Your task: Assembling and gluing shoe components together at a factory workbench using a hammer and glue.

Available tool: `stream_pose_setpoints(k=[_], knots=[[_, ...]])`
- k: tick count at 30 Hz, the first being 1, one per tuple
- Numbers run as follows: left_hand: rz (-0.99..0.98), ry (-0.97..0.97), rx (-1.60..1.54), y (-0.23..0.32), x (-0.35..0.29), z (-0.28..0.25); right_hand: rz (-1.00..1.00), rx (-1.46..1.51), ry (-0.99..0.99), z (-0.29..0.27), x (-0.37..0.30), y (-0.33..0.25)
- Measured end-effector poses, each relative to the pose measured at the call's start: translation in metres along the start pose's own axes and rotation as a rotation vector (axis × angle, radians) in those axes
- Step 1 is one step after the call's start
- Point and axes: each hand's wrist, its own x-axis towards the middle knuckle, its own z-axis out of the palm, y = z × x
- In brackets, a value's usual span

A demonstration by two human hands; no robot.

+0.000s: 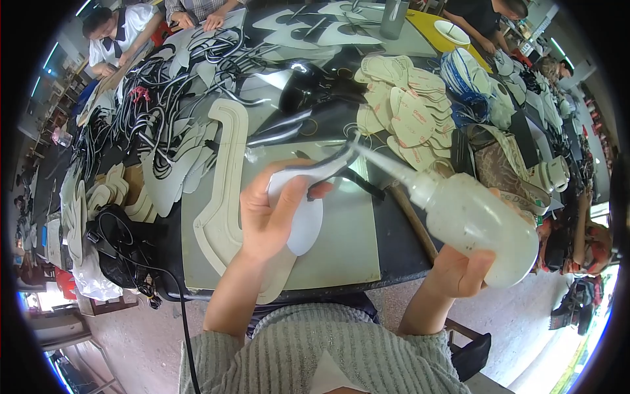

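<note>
My left hand [268, 209] pinches a pale grey cut piece [306, 228] with a narrow, dark-edged strap, its rounded part hanging below my fingers. The strap points up and to the right. In my right hand [462, 270] is a tilted translucent squeeze bottle [482, 226] with a long thin nozzle [387, 164]. The nozzle tip is at the strap's far end; whether it touches I cannot tell. Beneath my hands lies a grey-green mat [348, 253]. A cream curved template [225, 164] lies along its left side, partly behind my left wrist.
Black-and-white strapped pieces [164, 111] heap at the left. Cream oval pads [413, 111] pile at the back right, near a patterned bag [492, 157]. A wooden stick [413, 223] lies right of the mat. A black cable [180, 295] hangs over the front edge. Several people work around the table.
</note>
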Motion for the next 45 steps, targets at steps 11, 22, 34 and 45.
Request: stream_pose_setpoints(k=[11, 22, 34, 45], knots=[[0.031, -0.090, 0.065, 0.004, -0.003, -0.020, 0.017, 0.014, -0.077, 0.001, 0.004, -0.002], [-0.108, 0.211, 0.085, 0.002, -0.002, -0.020, 0.188, 0.030, 0.153, -0.009, -0.006, 0.018], [-0.335, 0.311, -0.308, 0.011, 0.006, 0.004, 0.353, 0.324, -0.090, -0.011, -0.008, 0.047], [-0.130, 0.078, -0.140, 0.008, -0.008, -0.020, 0.333, 0.369, 0.006, -0.017, 0.010, 0.052]])
